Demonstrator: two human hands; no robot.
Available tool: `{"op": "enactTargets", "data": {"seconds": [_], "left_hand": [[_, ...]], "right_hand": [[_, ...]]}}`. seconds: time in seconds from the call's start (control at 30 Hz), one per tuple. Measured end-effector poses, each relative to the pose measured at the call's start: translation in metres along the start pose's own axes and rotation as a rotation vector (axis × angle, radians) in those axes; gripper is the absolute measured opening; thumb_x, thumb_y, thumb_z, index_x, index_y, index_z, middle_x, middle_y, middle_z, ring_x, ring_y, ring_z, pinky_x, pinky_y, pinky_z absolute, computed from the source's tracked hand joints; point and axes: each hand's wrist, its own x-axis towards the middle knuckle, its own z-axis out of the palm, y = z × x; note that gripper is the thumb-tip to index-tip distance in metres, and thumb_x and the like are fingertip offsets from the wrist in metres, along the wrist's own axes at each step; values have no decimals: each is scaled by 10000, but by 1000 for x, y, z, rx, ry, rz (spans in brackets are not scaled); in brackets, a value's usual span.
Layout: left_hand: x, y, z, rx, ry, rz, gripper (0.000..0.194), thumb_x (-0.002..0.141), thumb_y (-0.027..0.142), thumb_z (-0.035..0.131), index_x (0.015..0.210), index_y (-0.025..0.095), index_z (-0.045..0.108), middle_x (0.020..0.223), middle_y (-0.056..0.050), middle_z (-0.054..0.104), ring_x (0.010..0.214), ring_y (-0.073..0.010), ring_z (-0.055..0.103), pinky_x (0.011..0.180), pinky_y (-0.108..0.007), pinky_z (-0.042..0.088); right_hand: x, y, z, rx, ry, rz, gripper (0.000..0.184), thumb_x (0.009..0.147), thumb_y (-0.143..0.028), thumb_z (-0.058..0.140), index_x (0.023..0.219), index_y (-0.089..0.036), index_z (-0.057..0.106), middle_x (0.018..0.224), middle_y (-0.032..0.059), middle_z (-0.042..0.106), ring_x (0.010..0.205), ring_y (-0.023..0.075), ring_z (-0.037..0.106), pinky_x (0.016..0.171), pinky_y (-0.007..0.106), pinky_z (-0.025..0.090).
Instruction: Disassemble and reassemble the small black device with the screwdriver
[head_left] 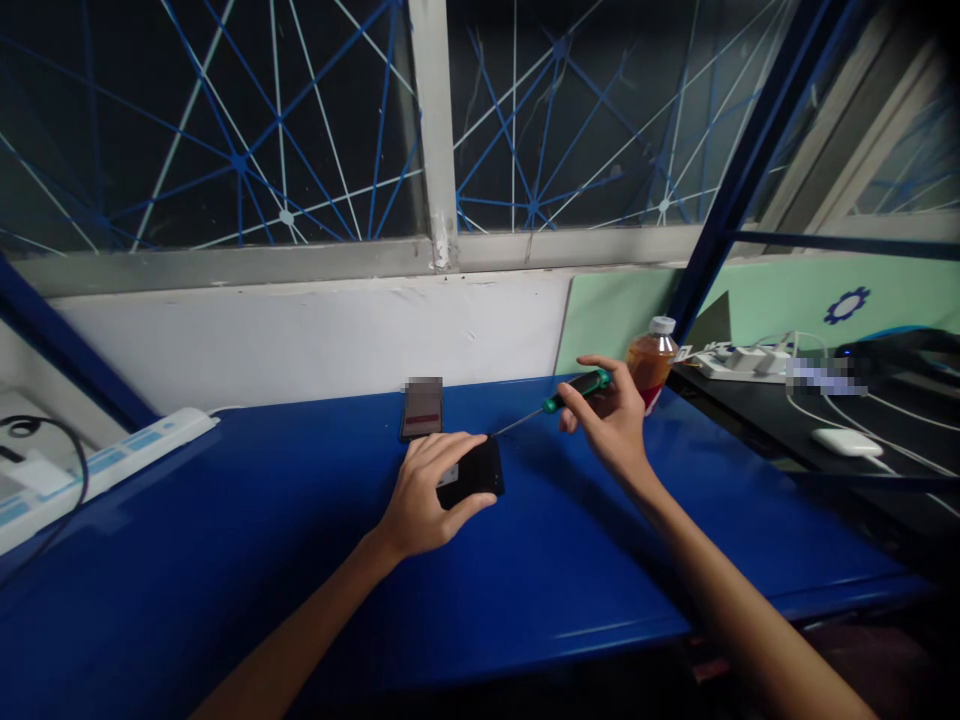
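My left hand (435,495) is closed around a small black box-like device (480,472) on the blue table, thumb on the near side and fingers over the far side. A pale label shows on the device beside my fingers. In my right hand (611,415) is a screwdriver (581,390) with a green and black handle, gripped between thumb and fingers. Its thin shaft slants down to the left, and the tip is at the device's far right corner. Whether the tip touches a screw is too small to tell.
Behind my left hand a phone (423,408) lies on the blue table (300,560). A bottle of amber drink (651,365) stands beyond my right hand. Power strips (112,470) lie at the left, and chargers, cables and a white case (847,443) are on the black table at right.
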Motion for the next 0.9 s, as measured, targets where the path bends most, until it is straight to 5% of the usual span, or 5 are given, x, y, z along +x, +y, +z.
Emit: {"op": "enactTargets", "data": {"seconds": [0.23,0.43,0.6,0.8,0.9], "left_hand": [[0,0,-1,6,14,2,536,794,432,684,1281,250,553,1220,-96,639,1134,-318,571,955,-514,411],[0,1,0,17,-13,6,541,797,440,682,1281,240,548,1221,-95,637,1131,-307,572,964,-507,401],[0,0,0,14,9,6,531,795,437,685,1272,244,552,1212,-97,641,1127,-309,572,950,-512,408],[0,1,-1,4,3,6,538,792,436,690,1278,255,550,1215,-97,641,1129,-317,574,949,-523,412],[0,0,-1,5,4,11,540,796,436,689,1286,263,543,1219,-98,639,1132,-319,572,955,-533,403]], "right_hand": [[2,1,-2,84,-78,-28,346,860,-387,616,1136,-228,480,880,32,642,571,142,633,431,251,487],[-1,-1,-2,-60,10,-19,358,839,-351,664,1134,-223,507,583,-64,550,434,117,554,456,256,469],[-1,-1,-2,129,-114,-12,394,871,-395,587,1196,-244,425,852,20,643,524,134,615,439,263,476],[0,2,-1,-37,14,-5,364,818,-368,684,1103,-230,505,589,-56,568,449,127,566,464,265,479],[1,2,-2,-11,-26,-17,321,864,-411,613,1105,-226,508,738,2,646,528,138,599,492,277,495]]}}
